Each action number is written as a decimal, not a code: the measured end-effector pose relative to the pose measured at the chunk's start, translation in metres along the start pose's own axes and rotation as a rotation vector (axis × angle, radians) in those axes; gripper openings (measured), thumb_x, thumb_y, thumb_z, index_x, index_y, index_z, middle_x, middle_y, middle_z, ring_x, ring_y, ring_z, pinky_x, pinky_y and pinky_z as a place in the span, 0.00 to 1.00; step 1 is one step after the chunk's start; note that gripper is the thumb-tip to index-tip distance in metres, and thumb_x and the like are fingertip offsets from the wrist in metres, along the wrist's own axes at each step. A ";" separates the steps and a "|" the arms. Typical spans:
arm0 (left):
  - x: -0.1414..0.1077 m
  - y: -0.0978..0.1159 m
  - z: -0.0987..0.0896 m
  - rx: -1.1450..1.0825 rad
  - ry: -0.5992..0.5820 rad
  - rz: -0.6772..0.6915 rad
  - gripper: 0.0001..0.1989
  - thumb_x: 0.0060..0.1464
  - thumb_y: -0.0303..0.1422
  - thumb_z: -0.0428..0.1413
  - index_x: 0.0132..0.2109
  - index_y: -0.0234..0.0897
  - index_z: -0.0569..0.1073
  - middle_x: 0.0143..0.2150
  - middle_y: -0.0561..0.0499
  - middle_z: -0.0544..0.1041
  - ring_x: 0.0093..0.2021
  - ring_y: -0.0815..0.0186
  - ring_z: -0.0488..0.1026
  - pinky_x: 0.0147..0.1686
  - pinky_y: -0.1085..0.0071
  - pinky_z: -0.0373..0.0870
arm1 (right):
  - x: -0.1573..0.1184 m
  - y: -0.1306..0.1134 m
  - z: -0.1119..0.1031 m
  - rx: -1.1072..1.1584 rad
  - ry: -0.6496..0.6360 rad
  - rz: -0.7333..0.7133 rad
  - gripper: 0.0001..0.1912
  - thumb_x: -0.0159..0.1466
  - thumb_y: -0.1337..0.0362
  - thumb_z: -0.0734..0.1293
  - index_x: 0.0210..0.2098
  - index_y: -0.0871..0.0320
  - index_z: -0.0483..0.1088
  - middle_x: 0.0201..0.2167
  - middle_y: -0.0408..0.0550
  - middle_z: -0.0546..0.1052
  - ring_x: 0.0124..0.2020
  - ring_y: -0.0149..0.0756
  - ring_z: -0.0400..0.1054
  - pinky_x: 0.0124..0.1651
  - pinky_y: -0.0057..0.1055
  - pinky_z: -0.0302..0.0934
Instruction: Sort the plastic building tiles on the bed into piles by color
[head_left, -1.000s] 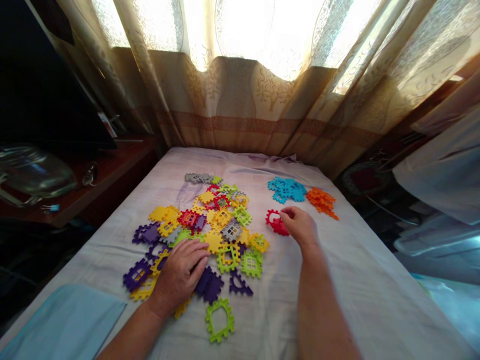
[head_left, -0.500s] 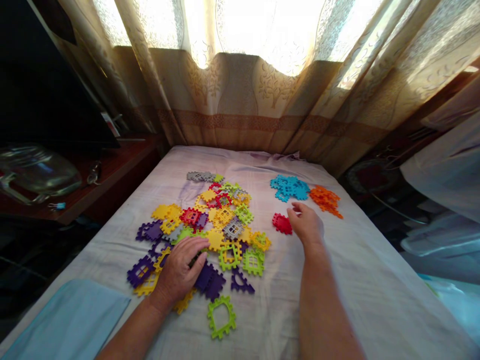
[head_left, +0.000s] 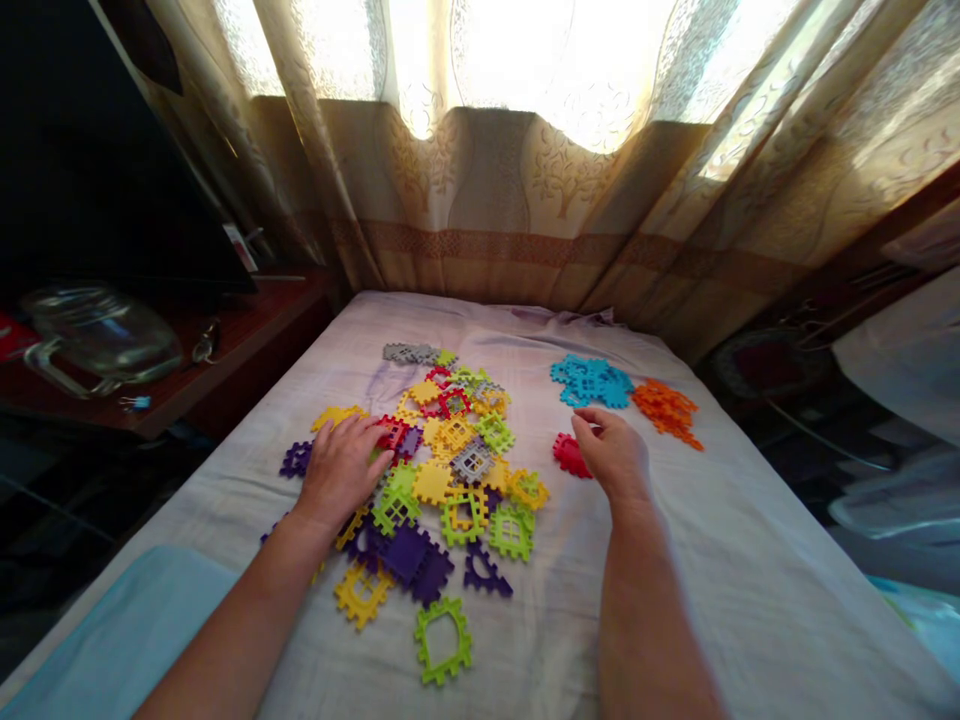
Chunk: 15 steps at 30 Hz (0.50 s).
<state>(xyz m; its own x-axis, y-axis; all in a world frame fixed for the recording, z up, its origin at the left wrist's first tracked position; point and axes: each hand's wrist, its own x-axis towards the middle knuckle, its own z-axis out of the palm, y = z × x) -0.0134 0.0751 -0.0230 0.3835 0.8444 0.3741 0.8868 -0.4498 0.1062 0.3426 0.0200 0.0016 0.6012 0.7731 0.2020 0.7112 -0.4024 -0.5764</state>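
Observation:
A mixed spread of toothed plastic pieces lies on the bed sheet, among them a yellow piece (head_left: 433, 482), a purple piece (head_left: 405, 552) and a green frame (head_left: 442, 641). My left hand (head_left: 345, 465) rests over the left part of the spread, fingers apart, beside a red window piece (head_left: 392, 432); pieces under the palm are hidden. My right hand (head_left: 611, 450) is beside a red piece (head_left: 570, 455), its thumb and index finger curled near each other; whether anything is between them is too small to tell. Behind it lie a blue pile (head_left: 591, 382) and an orange pile (head_left: 666, 412).
Gray pieces (head_left: 410, 353) lie at the back of the sheet. A light blue cloth (head_left: 142, 630) covers the front left corner. On the left, a glass jug (head_left: 105, 335) stands on a brown table (head_left: 225, 350). A patterned curtain (head_left: 480, 200) hangs behind the bed.
My left hand has moved back and left over the pieces, uncovering green and purple ones. My right hand stays beside the red piece. The view has shifted slightly.

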 end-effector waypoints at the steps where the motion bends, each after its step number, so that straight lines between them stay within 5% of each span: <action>1: 0.001 -0.001 0.001 -0.001 -0.008 -0.010 0.11 0.56 0.37 0.56 0.45 0.44 0.77 0.54 0.46 0.78 0.55 0.52 0.73 0.59 0.49 0.63 | 0.000 0.000 0.000 0.005 0.001 -0.004 0.20 0.58 0.55 0.61 0.40 0.55 0.80 0.32 0.49 0.81 0.30 0.37 0.72 0.36 0.32 0.63; 8: -0.002 0.002 0.002 -0.078 -0.002 -0.007 0.09 0.59 0.37 0.52 0.41 0.41 0.75 0.51 0.44 0.79 0.50 0.54 0.76 0.51 0.56 0.70 | -0.003 -0.014 0.003 0.039 0.003 -0.109 0.19 0.59 0.56 0.61 0.40 0.56 0.79 0.38 0.51 0.81 0.32 0.37 0.72 0.40 0.33 0.64; 15: 0.004 0.008 -0.007 -0.334 0.178 -0.090 0.14 0.63 0.41 0.48 0.42 0.40 0.75 0.47 0.46 0.80 0.49 0.59 0.76 0.52 0.63 0.71 | -0.021 -0.051 0.006 0.182 -0.036 -0.331 0.16 0.62 0.59 0.61 0.40 0.57 0.78 0.38 0.51 0.80 0.33 0.35 0.72 0.42 0.32 0.65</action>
<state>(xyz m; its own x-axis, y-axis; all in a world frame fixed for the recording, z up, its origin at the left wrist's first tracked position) -0.0069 0.0728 -0.0139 0.2313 0.8341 0.5007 0.7704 -0.4713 0.4293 0.2912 0.0269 0.0220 0.3343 0.8649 0.3744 0.7865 -0.0371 -0.6165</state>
